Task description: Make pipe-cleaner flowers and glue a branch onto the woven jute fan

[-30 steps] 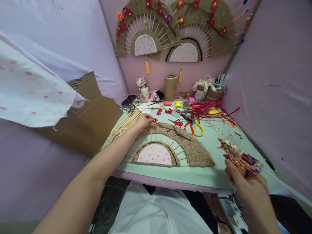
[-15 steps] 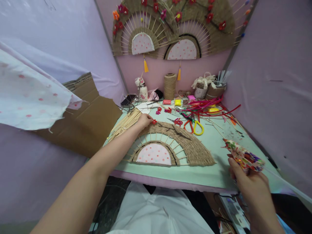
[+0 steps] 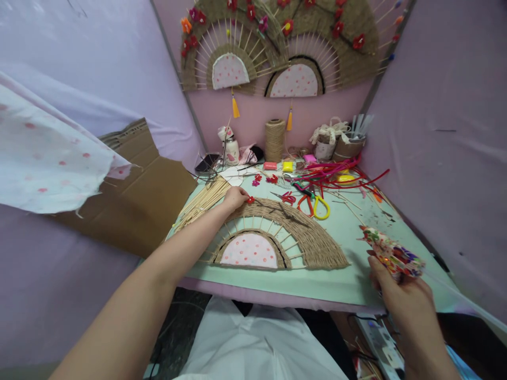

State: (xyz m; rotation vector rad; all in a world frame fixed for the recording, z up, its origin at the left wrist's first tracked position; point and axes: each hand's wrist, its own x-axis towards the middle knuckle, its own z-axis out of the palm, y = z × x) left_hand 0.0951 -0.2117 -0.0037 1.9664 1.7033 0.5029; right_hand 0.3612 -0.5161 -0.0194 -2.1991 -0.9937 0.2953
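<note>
A half-round fan (image 3: 322,245) of woven twine and thin sticks lies flat on the table, with a dotted white cloth (image 3: 249,250) half-circle at its base. Dark twigs (image 3: 291,214) lie across the woven band. At the band's upper edge, my left hand (image 3: 236,196) pinches a small red flower (image 3: 251,200), its fingertips pressed against the fan. My right hand (image 3: 400,293) is wrapped round a glue gun (image 3: 392,253) patterned with flowers, held over the table's right side with its nozzle pointing up and left.
Scissors with red and yellow handles (image 3: 321,208), small red scissors (image 3: 288,198) and loose flowers (image 3: 272,179) lie behind the fan. A twine spool (image 3: 274,141) stands at the back. Bamboo sticks (image 3: 206,203) and cardboard (image 3: 138,200) are at left, red pipe cleaners (image 3: 336,177) at right.
The whole view has shifted very slightly. My left hand keeps its place at the red flower, and the glue gun stays in my right hand in nearly the same position.
</note>
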